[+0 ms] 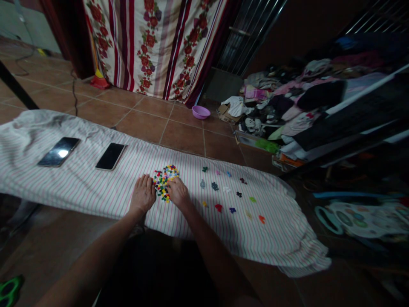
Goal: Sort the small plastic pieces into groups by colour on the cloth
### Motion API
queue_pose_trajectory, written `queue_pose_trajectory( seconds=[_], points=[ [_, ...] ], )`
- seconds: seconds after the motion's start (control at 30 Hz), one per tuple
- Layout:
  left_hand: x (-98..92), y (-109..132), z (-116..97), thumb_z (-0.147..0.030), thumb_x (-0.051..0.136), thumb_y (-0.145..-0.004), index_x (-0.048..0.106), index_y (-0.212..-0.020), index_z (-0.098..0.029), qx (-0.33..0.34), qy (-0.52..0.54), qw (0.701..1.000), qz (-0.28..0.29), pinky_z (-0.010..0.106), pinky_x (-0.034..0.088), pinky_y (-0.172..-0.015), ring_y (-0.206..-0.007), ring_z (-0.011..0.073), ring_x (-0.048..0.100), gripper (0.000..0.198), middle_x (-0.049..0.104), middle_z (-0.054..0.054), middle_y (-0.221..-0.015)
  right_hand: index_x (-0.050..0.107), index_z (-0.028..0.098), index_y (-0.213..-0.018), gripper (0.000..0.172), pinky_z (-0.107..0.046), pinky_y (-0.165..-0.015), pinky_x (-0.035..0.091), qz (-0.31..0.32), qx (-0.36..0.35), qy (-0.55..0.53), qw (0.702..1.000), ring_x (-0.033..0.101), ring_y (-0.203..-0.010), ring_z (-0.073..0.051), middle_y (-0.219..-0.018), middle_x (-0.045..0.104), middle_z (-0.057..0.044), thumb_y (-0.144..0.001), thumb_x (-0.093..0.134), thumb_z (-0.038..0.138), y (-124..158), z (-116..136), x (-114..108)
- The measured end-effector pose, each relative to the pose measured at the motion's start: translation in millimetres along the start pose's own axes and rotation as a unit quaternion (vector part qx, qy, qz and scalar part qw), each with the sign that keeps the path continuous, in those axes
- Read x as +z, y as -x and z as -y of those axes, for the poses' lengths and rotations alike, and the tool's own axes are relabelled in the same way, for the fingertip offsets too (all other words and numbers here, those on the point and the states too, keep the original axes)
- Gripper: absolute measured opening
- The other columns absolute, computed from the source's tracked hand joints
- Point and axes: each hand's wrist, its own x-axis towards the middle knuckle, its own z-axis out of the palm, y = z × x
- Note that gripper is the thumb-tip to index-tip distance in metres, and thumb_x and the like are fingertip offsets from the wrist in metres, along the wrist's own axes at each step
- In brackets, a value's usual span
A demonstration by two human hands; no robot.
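A loose heap of small multicoloured plastic pieces (161, 181) lies on a striped cloth (105, 192). My left hand (143, 194) rests flat on the cloth against the heap's left side, fingers stretched out. At the heap's right edge, my right hand (178, 191) has its fingers curled down among the pieces; whatever they pinch is too small to make out. To the right, little single-colour groups are spread in rough rows, among them red pieces (218, 207), dark grey pieces (214, 186), lime pieces (252, 199) and orange pieces (261, 219).
Two phones, one with a glare (59, 152) and one dark (110, 156), lie on the cloth at left. Beyond it, a purple basin (201, 112) and a red dustpan (100, 82) sit on the tiled floor. Clothes (287, 98) are heaped at the right.
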Motion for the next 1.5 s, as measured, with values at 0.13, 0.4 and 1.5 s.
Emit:
queue_pose_trajectory(
  seconds=[0.13, 0.4, 1.5],
  points=[
    [-0.1, -0.5, -0.4, -0.028, 0.030, -0.092, 0.052, -0.120, -0.005, -0.002, -0.005, 1.000, 0.011, 0.053, 0.034, -0.107, -0.132, 0.0329, 0.042, 0.042, 0.054, 0.025, -0.131, 0.068, 0.024, -0.095, 0.014, -0.029, -0.084, 0.046, 0.005, 0.001, -0.005, 1.000, 0.057, -0.095, -0.019, -0.101, 0.061, -0.007, -0.086, 0.058, 0.022, -2.3, -0.3, 0.8],
    [-0.5, -0.4, -0.7, -0.027, 0.031, -0.092, 0.052, -0.119, -0.005, 0.007, -0.018, 1.000, 0.002, 0.052, 0.035, -0.106, -0.131, 0.0327, 0.044, 0.041, 0.056, 0.024, -0.129, 0.064, 0.023, -0.095, 0.012, -0.030, -0.081, 0.045, 0.023, 0.029, 0.022, 0.999, 0.058, -0.094, -0.020, -0.100, 0.063, -0.007, -0.084, 0.058, 0.023, -8.6, 5.4, -4.0],
    [1.4, 0.0, 2.2, -0.028, 0.030, -0.091, 0.051, -0.119, -0.007, 0.018, -0.004, 1.000, -0.004, 0.053, 0.034, -0.106, -0.129, 0.0333, 0.045, 0.040, 0.057, 0.024, -0.126, 0.059, 0.023, -0.086, 0.008, -0.022, -0.067, 0.047, -0.120, 0.110, -0.242, 0.957, 0.061, -0.067, -0.012, -0.076, 0.066, 0.003, -0.079, 0.055, 0.021, 2.0, -6.5, 8.1]
  ],
)
